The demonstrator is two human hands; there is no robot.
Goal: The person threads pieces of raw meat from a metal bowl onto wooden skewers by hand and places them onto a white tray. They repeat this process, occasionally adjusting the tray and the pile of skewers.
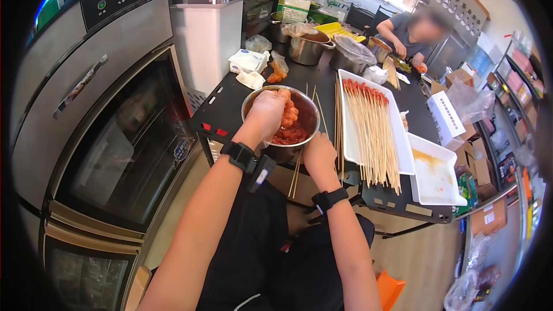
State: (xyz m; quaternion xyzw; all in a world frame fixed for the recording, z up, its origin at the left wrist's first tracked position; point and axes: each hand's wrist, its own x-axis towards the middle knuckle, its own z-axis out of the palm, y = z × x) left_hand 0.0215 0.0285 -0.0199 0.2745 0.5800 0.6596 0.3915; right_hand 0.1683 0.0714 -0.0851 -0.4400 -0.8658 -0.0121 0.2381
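Note:
My left hand (268,114), which seems to wear a thin clear glove, is closed around a lump of red-orange marinated meat (290,113) above a round metal pot (315,133). More red meat pieces (288,134) lie in the pot. Just right of the rim, my right hand (319,152) is closed on a thin wooden skewer (322,116) that rises past its fingers; the fingertips are partly hidden. Loose skewers (296,175) poke out below the pot. To the right, a white tray (406,152) holds many skewers (374,132) with red meat on their far ends.
Another white tray (423,190) with orange liquid stands at the right. Behind are metal pots (306,52), a tissue pack (247,59) and a seated person (403,31) beside a skewer bundle (391,75). A glass-door cabinet (124,150) borders the left; shelves line the right.

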